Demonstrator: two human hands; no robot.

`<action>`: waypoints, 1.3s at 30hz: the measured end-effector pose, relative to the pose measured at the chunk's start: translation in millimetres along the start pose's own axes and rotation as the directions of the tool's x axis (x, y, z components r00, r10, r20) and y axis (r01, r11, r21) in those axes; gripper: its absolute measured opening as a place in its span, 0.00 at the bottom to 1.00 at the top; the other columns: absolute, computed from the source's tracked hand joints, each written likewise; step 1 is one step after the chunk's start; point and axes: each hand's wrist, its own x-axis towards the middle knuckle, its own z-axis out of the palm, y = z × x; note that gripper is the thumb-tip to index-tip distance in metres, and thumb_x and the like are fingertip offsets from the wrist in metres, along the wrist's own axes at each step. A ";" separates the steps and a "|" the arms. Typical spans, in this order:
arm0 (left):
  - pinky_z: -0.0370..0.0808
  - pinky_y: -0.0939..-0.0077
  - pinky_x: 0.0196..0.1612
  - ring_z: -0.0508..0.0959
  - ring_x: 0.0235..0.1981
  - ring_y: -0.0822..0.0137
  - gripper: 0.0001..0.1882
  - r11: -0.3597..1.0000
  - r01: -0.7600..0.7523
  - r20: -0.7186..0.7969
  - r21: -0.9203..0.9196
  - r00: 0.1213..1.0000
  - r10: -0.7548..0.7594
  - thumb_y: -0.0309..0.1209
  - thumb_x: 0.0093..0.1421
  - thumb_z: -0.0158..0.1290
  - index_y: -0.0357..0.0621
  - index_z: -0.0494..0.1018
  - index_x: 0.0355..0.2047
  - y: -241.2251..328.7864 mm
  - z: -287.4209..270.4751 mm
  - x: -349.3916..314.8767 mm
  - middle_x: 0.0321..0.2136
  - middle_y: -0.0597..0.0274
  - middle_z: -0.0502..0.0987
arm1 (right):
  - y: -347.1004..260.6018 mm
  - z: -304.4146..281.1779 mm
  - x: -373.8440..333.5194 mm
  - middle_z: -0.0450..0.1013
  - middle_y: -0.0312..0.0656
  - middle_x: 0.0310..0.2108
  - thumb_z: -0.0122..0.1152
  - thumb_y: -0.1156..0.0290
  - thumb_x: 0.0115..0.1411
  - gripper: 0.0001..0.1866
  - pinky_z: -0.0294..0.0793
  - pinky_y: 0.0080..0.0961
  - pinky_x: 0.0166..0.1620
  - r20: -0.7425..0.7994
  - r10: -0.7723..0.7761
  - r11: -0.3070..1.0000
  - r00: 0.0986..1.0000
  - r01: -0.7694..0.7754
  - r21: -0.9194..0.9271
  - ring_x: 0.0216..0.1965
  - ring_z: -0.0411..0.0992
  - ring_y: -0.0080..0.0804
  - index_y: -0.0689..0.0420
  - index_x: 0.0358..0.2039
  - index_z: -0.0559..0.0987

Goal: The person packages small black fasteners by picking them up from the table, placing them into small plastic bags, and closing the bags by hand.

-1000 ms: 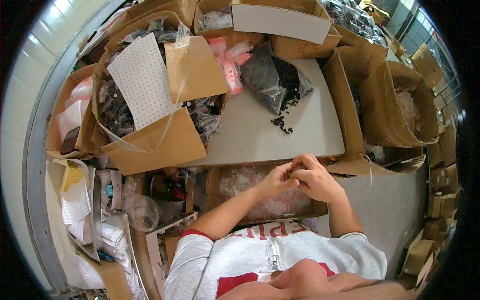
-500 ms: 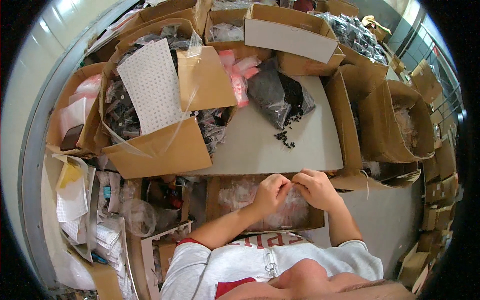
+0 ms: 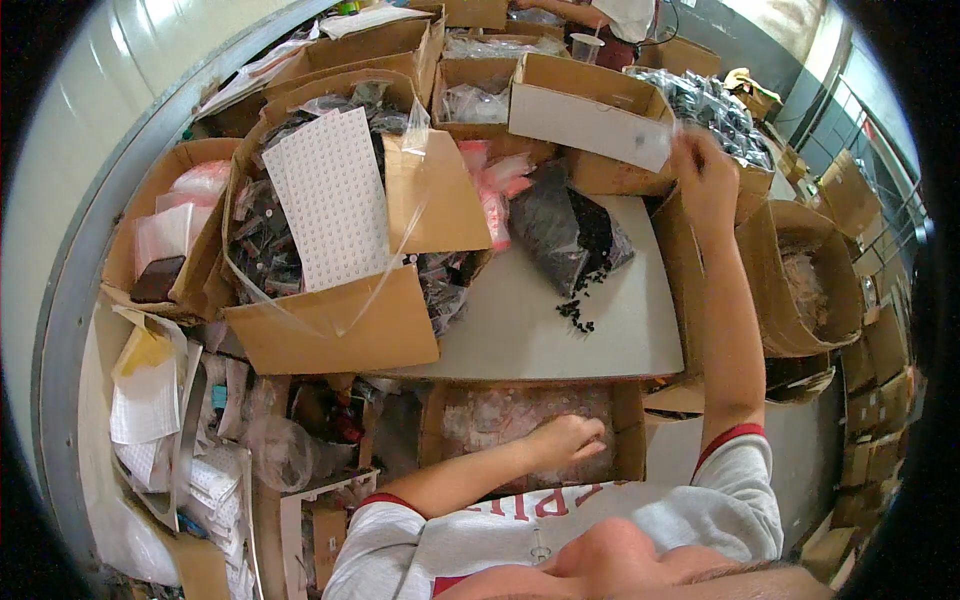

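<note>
My left hand hovers over a low cardboard box that holds clear plastic bags. Its fingers are curled closed, and I cannot make out what is in them. My right arm reaches far forward, with my right hand beside the right end of a white-sided carton. Motion blurs its fingers, and a faint grey smear shows against the carton's white side. On the white tabletop an opened plastic bag spills small black parts.
A large carton of small dark bagged items stands left, a sheet of rows of dots on top. Pink-edged bags lie beside it. Tall open cartons line the right. Another person's arm shows at the far edge.
My hands were together over the table's near edge. Now the right has swung far forward to the white-sided carton, and the left has dropped back toward me.
</note>
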 end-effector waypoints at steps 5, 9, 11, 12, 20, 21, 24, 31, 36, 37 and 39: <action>0.65 0.58 0.57 0.64 0.58 0.50 0.17 0.887 0.008 0.315 0.461 0.933 -0.172 0.36 0.57 0.51 0.49 0.72 0.47 -30.2 25.2 -2.4 0.57 0.50 0.64 | 41.8 28.2 45.5 0.77 0.44 0.30 0.56 0.66 0.59 0.14 0.73 0.26 0.38 -0.016 0.126 0.989 0.992 -0.124 0.084 0.31 0.76 0.36 0.59 0.43 0.77; 0.66 0.60 0.57 0.68 0.55 0.51 0.18 0.917 0.173 0.344 0.358 0.889 -0.302 0.42 0.59 0.46 0.46 0.75 0.44 -42.4 31.9 2.8 0.53 0.50 0.70 | 12.0 35.1 -16.4 0.77 0.44 0.34 0.58 0.68 0.58 0.14 0.73 0.25 0.39 0.093 0.065 0.985 0.994 -0.079 0.157 0.32 0.75 0.32 0.60 0.43 0.77; 0.69 0.61 0.51 0.74 0.47 0.52 0.23 0.879 0.455 0.277 0.140 0.835 -0.476 0.49 0.58 0.44 0.42 0.76 0.38 -34.6 30.5 4.3 0.44 0.49 0.75 | 6.3 30.8 -51.8 0.76 0.45 0.34 0.58 0.70 0.57 0.13 0.73 0.25 0.38 0.228 0.052 0.986 0.972 -0.086 0.146 0.33 0.75 0.32 0.61 0.42 0.77; 0.71 0.61 0.47 0.77 0.42 0.52 0.26 0.832 0.555 0.163 0.002 0.821 -0.547 0.52 0.58 0.43 0.41 0.77 0.34 -22.5 26.9 0.3 0.39 0.48 0.78 | 7.2 25.2 -70.6 0.76 0.46 0.34 0.59 0.71 0.57 0.12 0.73 0.25 0.38 0.274 0.032 0.986 0.961 -0.075 0.148 0.33 0.75 0.32 0.61 0.41 0.77; 0.72 0.63 0.42 0.78 0.36 0.56 0.16 0.970 0.128 0.029 -0.208 0.992 -0.124 0.32 0.54 0.56 0.39 0.72 0.41 -24.1 -13.3 -1.3 0.32 0.49 0.78 | 9.1 14.1 -174.1 0.69 0.48 0.47 0.62 0.74 0.50 0.20 0.67 0.36 0.54 0.781 -0.023 0.982 0.624 -0.132 0.135 0.50 0.66 0.48 0.57 0.46 0.75; 0.72 0.64 0.44 0.78 0.40 0.56 0.19 0.950 0.132 -0.023 -0.285 0.989 -0.144 0.29 0.52 0.58 0.39 0.70 0.45 -23.1 -12.4 -1.5 0.36 0.49 0.78 | 6.3 14.8 -180.5 0.69 0.47 0.46 0.62 0.75 0.49 0.20 0.68 0.36 0.52 0.733 -0.059 0.983 0.678 -0.088 0.161 0.49 0.67 0.47 0.56 0.45 0.76; 0.72 0.66 0.46 0.76 0.42 0.57 0.20 0.890 0.187 -0.078 -0.416 0.968 -0.239 0.31 0.52 0.60 0.37 0.71 0.43 -17.8 -11.5 -3.0 0.40 0.50 0.76 | 5.4 14.5 -192.8 0.70 0.45 0.45 0.63 0.76 0.47 0.20 0.69 0.35 0.51 0.666 -0.095 0.979 0.740 -0.050 0.196 0.48 0.67 0.46 0.56 0.44 0.76; 0.72 0.77 0.36 0.75 0.33 0.71 0.15 0.805 0.216 -0.253 -0.552 0.877 -0.408 0.27 0.51 0.62 0.37 0.73 0.38 -39.7 12.2 1.5 0.31 0.61 0.77 | -4.6 18.6 -199.9 0.71 0.45 0.38 0.63 0.76 0.47 0.14 0.70 0.34 0.45 0.561 0.011 0.967 0.828 -0.151 0.204 0.42 0.70 0.45 0.57 0.38 0.76; 0.70 0.82 0.31 0.72 0.26 0.77 0.07 0.684 0.186 -0.215 -0.706 0.863 -0.456 0.27 0.57 0.57 0.36 0.77 0.35 -27.6 3.3 -0.8 0.26 0.64 0.77 | 0.3 24.5 -206.0 0.71 0.46 0.38 0.62 0.73 0.50 0.09 0.69 0.36 0.48 0.555 0.032 0.985 0.831 -0.121 0.126 0.45 0.69 0.47 0.57 0.33 0.76; 0.70 0.82 0.31 0.72 0.26 0.77 0.07 0.685 0.186 -0.216 -0.704 0.863 -0.457 0.27 0.57 0.57 0.36 0.77 0.35 -28.3 4.1 -0.9 0.26 0.64 0.77 | 0.9 25.8 -207.3 0.71 0.46 0.38 0.61 0.74 0.50 0.08 0.70 0.36 0.48 0.540 0.030 0.985 0.841 -0.116 0.127 0.44 0.69 0.47 0.57 0.32 0.76; 0.71 0.81 0.31 0.72 0.25 0.78 0.08 0.697 0.196 -0.186 -0.690 0.883 -0.432 0.28 0.58 0.56 0.35 0.78 0.36 -28.6 5.9 -0.6 0.26 0.65 0.78 | 1.2 25.6 -208.0 0.71 0.46 0.38 0.61 0.74 0.50 0.07 0.70 0.36 0.48 0.523 0.029 0.986 0.852 -0.112 0.127 0.44 0.69 0.47 0.57 0.31 0.77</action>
